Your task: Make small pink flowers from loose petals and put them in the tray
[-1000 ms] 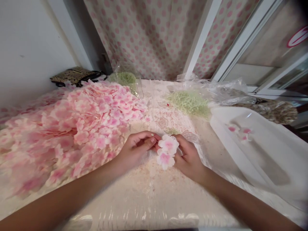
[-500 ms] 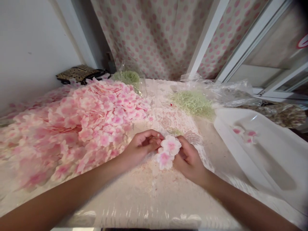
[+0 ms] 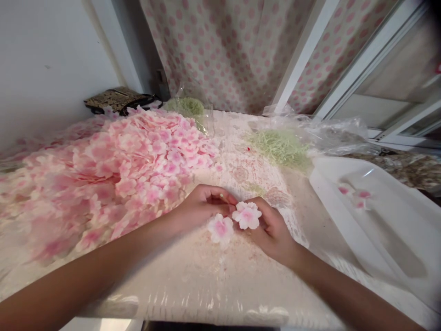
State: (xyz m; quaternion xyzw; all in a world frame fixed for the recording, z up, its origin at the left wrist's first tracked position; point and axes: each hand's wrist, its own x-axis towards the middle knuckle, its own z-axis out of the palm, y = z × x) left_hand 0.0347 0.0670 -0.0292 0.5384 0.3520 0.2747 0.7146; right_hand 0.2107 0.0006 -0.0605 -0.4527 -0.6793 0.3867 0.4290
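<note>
My left hand [image 3: 201,208] is curled at the middle of the table, its fingers pinched on one pink-and-white fabric flower [image 3: 220,228] that hangs just below them. My right hand [image 3: 272,230] sits right beside it, fingers closed on a second flower [image 3: 247,216]. The two flowers are a little apart, almost touching. A thin pale green piece shows between my left fingertips; I cannot make out what it is.
A big heap of pink petals [image 3: 103,170] fills the table's left half. Green stem pieces [image 3: 279,147] lie at the back beside clear plastic bags [image 3: 330,131]. A white plastic bag [image 3: 372,216] with two flowers lies to the right. A dark pouch [image 3: 117,99] sits far left.
The two flowers were stacked together between my hands; now they are separated, one in each hand, the left one pulled down and left. My view shifted slightly.
</note>
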